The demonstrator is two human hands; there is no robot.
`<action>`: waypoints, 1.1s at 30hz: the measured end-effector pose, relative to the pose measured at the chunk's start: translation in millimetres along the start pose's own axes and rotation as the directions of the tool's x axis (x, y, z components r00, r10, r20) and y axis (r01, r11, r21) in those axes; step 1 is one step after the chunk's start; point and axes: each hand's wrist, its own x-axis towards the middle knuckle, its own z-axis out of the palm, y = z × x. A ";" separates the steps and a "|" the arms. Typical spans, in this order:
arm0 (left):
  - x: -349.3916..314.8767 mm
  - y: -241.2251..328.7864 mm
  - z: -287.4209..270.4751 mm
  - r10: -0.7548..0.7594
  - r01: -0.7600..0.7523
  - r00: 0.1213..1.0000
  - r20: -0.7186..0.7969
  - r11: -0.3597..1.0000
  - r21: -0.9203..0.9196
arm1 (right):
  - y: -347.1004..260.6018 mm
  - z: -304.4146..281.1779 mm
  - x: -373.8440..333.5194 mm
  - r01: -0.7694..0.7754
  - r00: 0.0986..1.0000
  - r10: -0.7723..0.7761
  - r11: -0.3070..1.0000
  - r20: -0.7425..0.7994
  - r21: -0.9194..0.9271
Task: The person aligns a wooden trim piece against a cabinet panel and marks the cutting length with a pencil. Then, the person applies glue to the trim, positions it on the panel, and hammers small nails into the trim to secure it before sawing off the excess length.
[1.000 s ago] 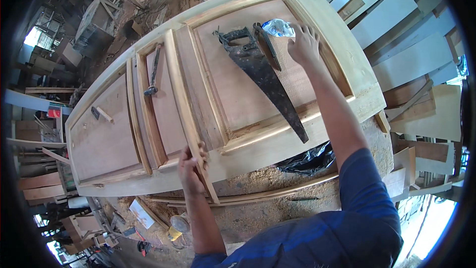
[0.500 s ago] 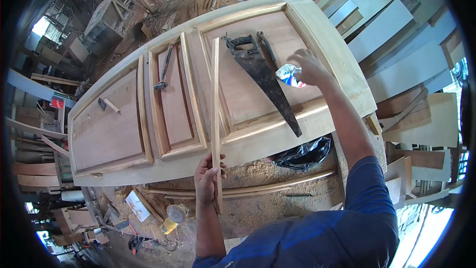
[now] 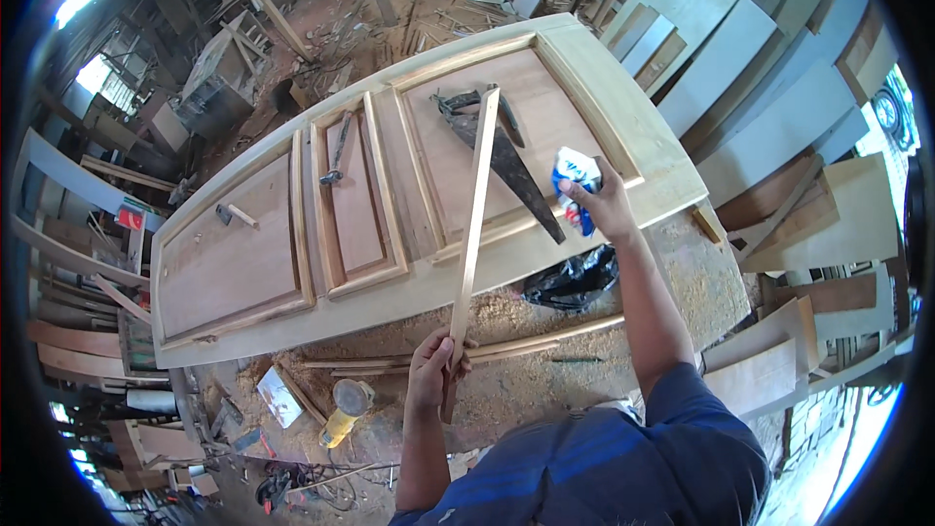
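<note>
The left hand (image 3: 435, 370) is closed around the near end of a thin strip (image 3: 474, 224), so its length reaches out over the door (image 3: 409, 292). Farther, the right hand (image 3: 606, 206) grips a blue-white bottle (image 3: 577, 180) just beside the saw (image 3: 506, 161) lying on the panel.

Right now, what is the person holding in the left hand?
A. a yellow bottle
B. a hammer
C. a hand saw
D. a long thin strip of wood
D: the left hand grips the lower end of a long thin wooden strip that slants up over the door, while the hand saw lies loose on the door panel and the right hand holds a blue and white packet.
</note>
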 end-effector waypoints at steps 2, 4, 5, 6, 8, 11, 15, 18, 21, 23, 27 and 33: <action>-5.4 -11.3 -0.6 0.008 -0.009 0.998 0.058 1.000 0.006 | -21.0 1.6 -30.0 0.098 0.993 -0.102 0.992 -0.058 -0.075; -13.0 -17.1 -2.4 0.026 -0.027 0.995 0.092 1.000 0.005 | -60.2 4.9 -52.2 0.189 0.980 -0.193 0.978 -0.038 -0.091; -21.1 -15.6 1.7 0.014 -0.017 0.994 0.105 1.000 0.019 | -83.8 -0.6 -65.1 0.176 0.983 -0.177 0.984 -0.037 -0.037; -24.0 -16.2 2.9 -0.004 0.001 0.992 0.123 1.000 0.023 | -95.8 -4.9 -71.8 0.157 0.987 -0.157 0.988 -0.035 0.004; -26.5 -21.4 -2.0 0.015 -0.017 0.983 0.185 1.000 0.014 | -113.4 -13.7 -75.9 0.283 0.953 -0.294 0.950 -0.072 -0.135; -34.2 -26.4 -5.0 0.047 -0.049 0.971 0.235 0.999 0.001 | -162.9 -13.3 -89.3 0.159 0.970 -0.219 0.904 -0.109 -0.396; -41.7 -23.4 -1.8 0.062 -0.069 0.966 0.249 0.997 0.018 | -183.8 -18.0 -96.2 0.329 0.877 -0.469 0.744 -0.104 -0.582; -43.7 -20.9 -0.1 0.091 -0.095 0.960 0.264 0.995 0.005 | -193.6 -18.3 -98.0 0.402 0.781 -0.619 0.600 -0.084 -0.691; -46.6 -16.2 0.9 0.083 -0.092 0.957 0.277 0.996 0.019 | -208.5 -15.0 -104.2 0.369 0.788 -0.606 0.603 -0.105 -0.708; -47.4 -17.5 -0.5 0.100 -0.108 0.953 0.285 0.994 0.012 | -214.6 -11.4 -107.9 0.315 0.829 -0.551 0.604 -0.098 -0.732; -48.5 -14.0 -1.5 0.119 -0.130 0.948 0.296 0.991 0.017 | -219.2 -6.5 -109.0 0.293 0.831 -0.544 0.603 -0.115 -0.742; -51.7 -7.4 -1.1 0.153 -0.175 0.952 0.264 0.983 0.063 | -228.7 2.3 -112.3 0.249 0.853 -0.502 0.630 -0.141 -0.736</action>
